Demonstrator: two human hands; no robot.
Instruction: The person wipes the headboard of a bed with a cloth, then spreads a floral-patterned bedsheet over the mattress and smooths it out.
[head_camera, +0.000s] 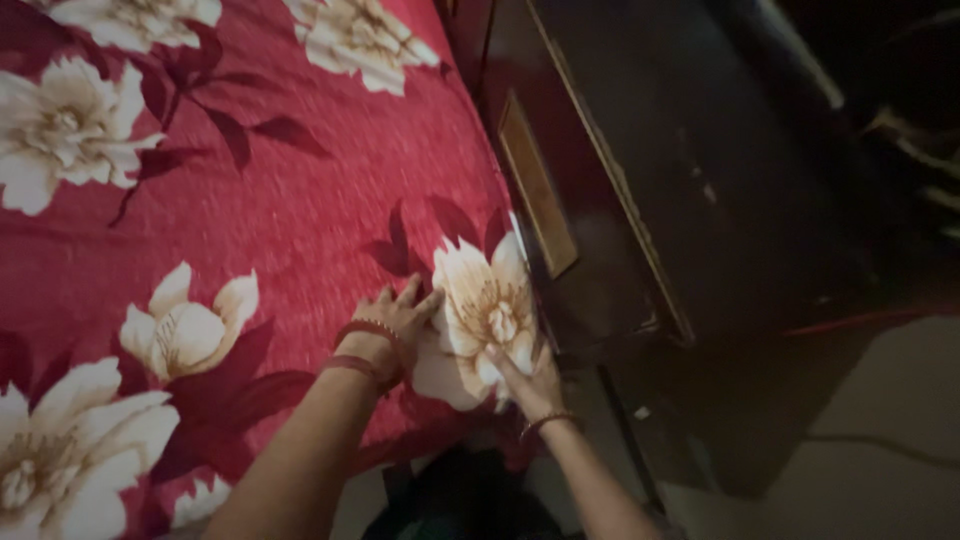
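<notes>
Left hand and right hand (fingers flat) press bedsheet corner.

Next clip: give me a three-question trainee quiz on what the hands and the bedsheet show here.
1. True or false: the left hand lies flat on the red floral bedsheet.
2. The right hand is at which part of the sheet? A) the middle B) the corner edge beside the dark wooden bed frame C) off the sheet
3. What does each wrist wear?

Key: 1 true. 2 B. 3 Bangles: red bangles on the left wrist, a thin bangle on the right.
</notes>
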